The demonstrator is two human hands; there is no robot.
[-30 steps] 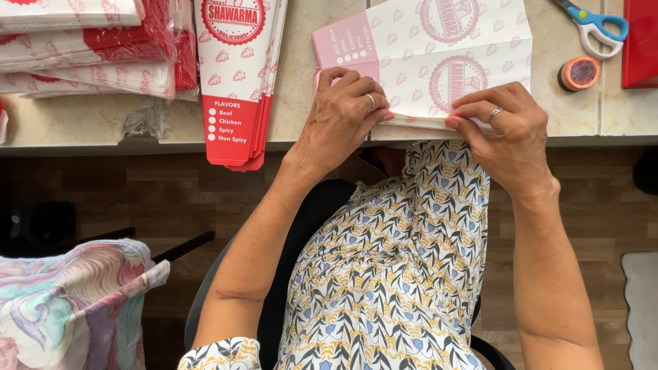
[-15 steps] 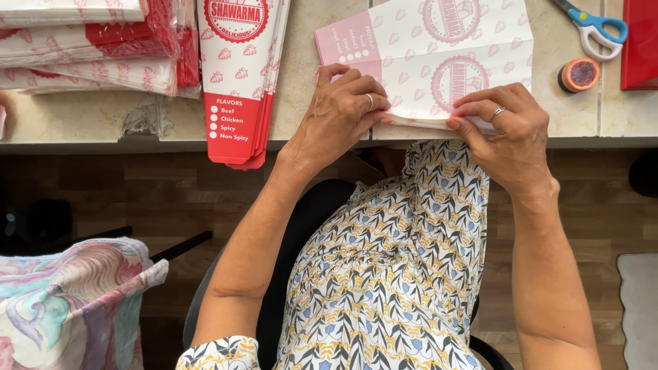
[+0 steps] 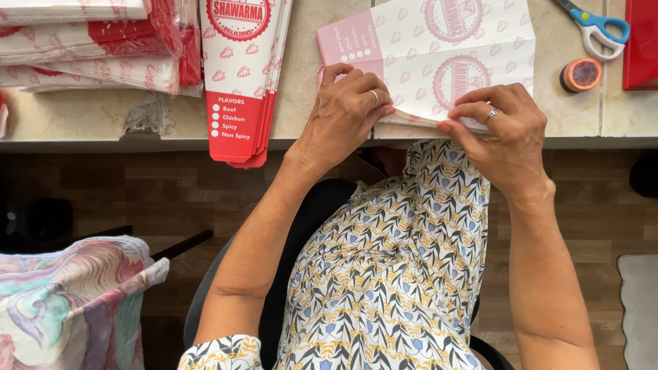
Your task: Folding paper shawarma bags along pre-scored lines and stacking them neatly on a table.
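both hands on near edge of pink paper sleeve (image 3: pixel 439 62): left hand (image 3: pixel 346 113) pinching left part, right hand (image 3: pixel 504 130) pinching right; long side lying left-right.

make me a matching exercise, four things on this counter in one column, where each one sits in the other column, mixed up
Things:
1. scissors
2. tape roll
3. stack of flat red-ended sleeves
4. pink-and-white printed sheet

Places:
A. under both hands, at the counter edge
B. top right corner, blue handles
C. left of the left hand, overhanging the edge
D. just below the scissors, right of the right hand

Pairs: 1-B, 2-D, 3-C, 4-A
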